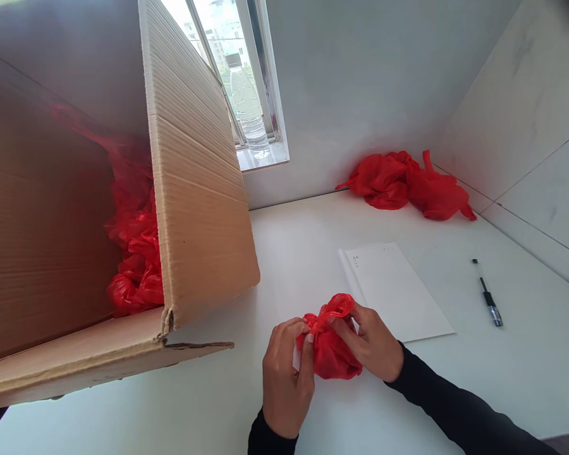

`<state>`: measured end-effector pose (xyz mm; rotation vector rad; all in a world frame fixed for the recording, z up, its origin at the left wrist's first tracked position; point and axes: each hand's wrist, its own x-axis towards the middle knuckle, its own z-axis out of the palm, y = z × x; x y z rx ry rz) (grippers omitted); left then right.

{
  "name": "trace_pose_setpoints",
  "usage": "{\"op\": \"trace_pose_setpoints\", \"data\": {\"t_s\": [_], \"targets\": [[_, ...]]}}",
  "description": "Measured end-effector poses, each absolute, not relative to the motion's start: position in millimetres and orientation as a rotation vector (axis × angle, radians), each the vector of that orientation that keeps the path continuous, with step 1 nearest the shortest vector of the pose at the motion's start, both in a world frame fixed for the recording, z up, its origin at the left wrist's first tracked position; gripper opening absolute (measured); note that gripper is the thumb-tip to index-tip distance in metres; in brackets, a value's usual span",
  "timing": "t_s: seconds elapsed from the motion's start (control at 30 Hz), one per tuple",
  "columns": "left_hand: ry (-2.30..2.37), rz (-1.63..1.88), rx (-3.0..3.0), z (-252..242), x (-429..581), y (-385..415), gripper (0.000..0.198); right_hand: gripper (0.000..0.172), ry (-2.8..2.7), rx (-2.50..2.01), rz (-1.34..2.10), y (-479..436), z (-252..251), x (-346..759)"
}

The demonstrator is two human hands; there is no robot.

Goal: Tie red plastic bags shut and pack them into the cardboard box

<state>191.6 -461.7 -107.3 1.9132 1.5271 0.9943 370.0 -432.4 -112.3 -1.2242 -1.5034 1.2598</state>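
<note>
A red plastic bag (pixel 336 357), bunched into a small bundle, is between my two hands just above or on the white table. My left hand (pixel 287 373) pinches its gathered top from the left, thumb and fingers together. On the other side, my right hand (pixel 372 338) grips a looped end of the same bag between thumb and fingers. What the bundle holds, if anything, is hidden inside the red plastic. Close behind it lies a white paper pad (pixel 403 291) with a few small marks at its top left corner.
An open cardboard box (pixel 203 177) stands on its side at left, with crumpled red bags (pixel 140 265) inside. More red bags (pixel 398 183) lie by the back wall. A pen (pixel 490 303) rests to the right of the pad. A clear water bottle (pixel 247 104) stands on the windowsill.
</note>
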Motion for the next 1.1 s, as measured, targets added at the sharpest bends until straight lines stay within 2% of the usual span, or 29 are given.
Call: {"op": "trace_pose_setpoints", "data": {"t_s": [0.17,0.27,0.37,0.43,0.63,0.93,1.1], "targets": [[1.652,1.085,1.692,-103.2,192.6,-462.8,0.013,0.024,-1.51,-1.164,1.31,-432.3,-102.2,365.1],[1.673,1.053,1.588,-101.5,189.8,-464.7,0.016,0.015,-1.492,-1.128,1.393,-432.9,-97.9,364.3],[1.589,0.969,1.591,-103.4,184.7,-466.8,0.016,0.043,-1.508,-1.124,1.436,-433.7,-99.8,363.7],[1.531,0.926,1.677,-105.6,180.5,-468.1,0.017,0.046,-1.495,-1.149,1.403,-434.3,-103.5,363.4],[1.664,1.011,1.767,-105.3,170.3,-470.9,0.014,0.014,-1.451,-1.216,1.277,-436.0,-104.0,366.1],[1.485,1.059,1.894,-99.8,177.7,-475.9,0.025,0.008,-1.83,-1.143,1.092,-443.4,-99.8,358.0],[1.518,1.116,1.84,-100.8,177.6,-477.3,0.023,0.007,-1.835,-1.201,1.01,-442.6,-101.0,361.8]]}}
